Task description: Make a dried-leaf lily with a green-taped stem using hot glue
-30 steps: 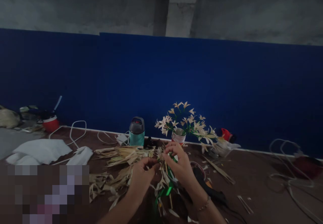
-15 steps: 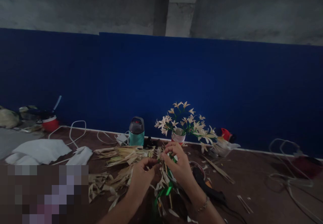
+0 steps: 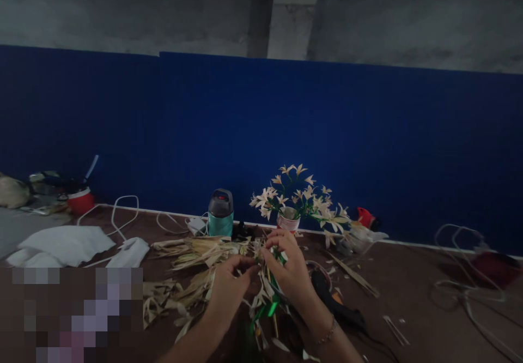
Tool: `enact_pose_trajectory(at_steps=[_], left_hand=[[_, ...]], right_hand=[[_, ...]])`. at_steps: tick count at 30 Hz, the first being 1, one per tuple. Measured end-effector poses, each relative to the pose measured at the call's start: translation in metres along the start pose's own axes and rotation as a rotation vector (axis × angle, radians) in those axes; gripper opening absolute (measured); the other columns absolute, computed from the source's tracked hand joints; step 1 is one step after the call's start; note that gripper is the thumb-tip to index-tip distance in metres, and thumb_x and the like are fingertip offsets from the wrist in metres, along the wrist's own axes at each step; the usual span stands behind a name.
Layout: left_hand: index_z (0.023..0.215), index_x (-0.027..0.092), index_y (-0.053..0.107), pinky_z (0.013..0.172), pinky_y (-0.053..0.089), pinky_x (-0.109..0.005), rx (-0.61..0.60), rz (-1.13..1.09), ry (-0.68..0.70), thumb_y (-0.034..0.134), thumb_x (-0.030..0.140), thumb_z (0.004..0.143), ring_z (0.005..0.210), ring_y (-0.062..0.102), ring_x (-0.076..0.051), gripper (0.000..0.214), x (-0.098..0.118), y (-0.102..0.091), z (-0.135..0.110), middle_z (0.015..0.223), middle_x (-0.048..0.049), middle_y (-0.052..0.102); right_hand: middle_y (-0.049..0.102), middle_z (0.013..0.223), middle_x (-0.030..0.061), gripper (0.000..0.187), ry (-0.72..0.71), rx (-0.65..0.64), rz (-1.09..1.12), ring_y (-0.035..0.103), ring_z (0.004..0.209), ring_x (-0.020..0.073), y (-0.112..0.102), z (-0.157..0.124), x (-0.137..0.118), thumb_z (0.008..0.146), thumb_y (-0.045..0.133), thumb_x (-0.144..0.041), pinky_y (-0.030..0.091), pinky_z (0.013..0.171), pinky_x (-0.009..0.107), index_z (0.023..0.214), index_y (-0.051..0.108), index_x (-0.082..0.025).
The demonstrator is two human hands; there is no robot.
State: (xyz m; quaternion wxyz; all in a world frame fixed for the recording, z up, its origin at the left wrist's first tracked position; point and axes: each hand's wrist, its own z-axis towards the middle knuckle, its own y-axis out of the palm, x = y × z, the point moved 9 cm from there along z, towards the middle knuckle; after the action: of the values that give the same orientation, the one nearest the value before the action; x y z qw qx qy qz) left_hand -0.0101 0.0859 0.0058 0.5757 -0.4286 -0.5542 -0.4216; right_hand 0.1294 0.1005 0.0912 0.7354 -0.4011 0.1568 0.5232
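Both hands meet low in the middle over a brown table point(image 3: 408, 292). My left hand point(image 3: 229, 292) pinches a pale dried-leaf flower stem point(image 3: 265, 289) from the left. My right hand point(image 3: 288, 267), with a bracelet at the wrist, pinches the same stem higher up, fingers curled around its top. A shiny green ribbon point(image 3: 265, 311) hangs along the stem below the hands. Just beyond the hands a red-and-white cup point(image 3: 288, 223) holds a bunch of finished pale flowers point(image 3: 300, 194).
Dried leaf strips point(image 3: 192, 251) are heaped left of my hands. A teal bottle point(image 3: 221, 213), a white charger point(image 3: 196, 225) with cables, white cloth point(image 3: 67, 243) and a red pot point(image 3: 80, 199) lie further left. A black tool point(image 3: 335, 303) lies right; cables point(image 3: 466, 292) far right. A blue wall stands behind.
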Motion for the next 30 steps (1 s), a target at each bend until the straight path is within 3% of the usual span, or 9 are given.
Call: enact_pose_trajectory(at_steps=[15,17,20,23,30], left_hand=[[0.067,0.014,0.067,0.054,0.042,-0.024,-0.022,-0.05,-0.006,0.069,0.031,0.057,0.056,0.055,-0.015,0.02,-0.002,0.002,-0.001,0.061,-0.0013,0.064],[0.068,0.014,0.066,0.055,0.042,-0.025,-0.023,-0.055,0.006,0.069,0.032,0.058,0.057,0.054,-0.016,0.021,-0.001,0.001,-0.001,0.062,-0.0014,0.063],[0.07,0.015,0.066,0.056,0.041,-0.025,0.046,-0.024,0.062,0.069,0.032,0.059,0.058,0.053,-0.015,0.021,0.005,-0.008,0.0,0.062,-0.0006,0.062],[0.071,0.016,0.064,0.062,0.043,-0.026,0.13,0.025,0.172,0.065,0.03,0.063,0.063,0.054,-0.017,0.016,0.019,-0.019,0.0,0.066,-0.0011,0.062],[0.066,0.02,0.059,0.08,0.043,-0.033,0.228,0.134,0.654,0.061,0.018,0.067,0.085,0.056,-0.022,0.002,0.062,-0.035,-0.017,0.079,-0.0044,0.062]], right_hand=[[0.053,0.088,0.0061,0.005,-0.017,0.009,-0.01,0.05,0.088,0.0219,-0.003,0.0,-0.007,0.075,0.055,-0.019,0.041,0.074,0.033,0.07,0.055,-0.02],[0.054,0.089,0.0061,0.003,-0.003,0.001,-0.009,0.05,0.09,0.0224,-0.004,0.0,-0.007,0.073,0.056,-0.019,0.041,0.075,0.033,0.075,0.056,-0.02],[0.053,0.096,0.0061,0.021,0.013,-0.023,-0.002,0.049,0.093,0.0224,-0.005,0.0,-0.007,0.071,0.056,-0.017,0.041,0.077,0.033,0.092,0.054,-0.021],[0.053,0.097,0.0058,0.024,0.011,-0.016,0.016,0.049,0.091,0.0217,-0.008,-0.001,-0.008,0.073,0.054,-0.017,0.041,0.077,0.033,0.096,0.052,-0.022],[0.055,0.082,0.005,0.005,-0.001,-0.065,0.158,0.053,0.082,0.0203,-0.004,0.0,-0.01,0.076,0.054,-0.023,0.043,0.074,0.032,0.074,0.057,-0.02]])
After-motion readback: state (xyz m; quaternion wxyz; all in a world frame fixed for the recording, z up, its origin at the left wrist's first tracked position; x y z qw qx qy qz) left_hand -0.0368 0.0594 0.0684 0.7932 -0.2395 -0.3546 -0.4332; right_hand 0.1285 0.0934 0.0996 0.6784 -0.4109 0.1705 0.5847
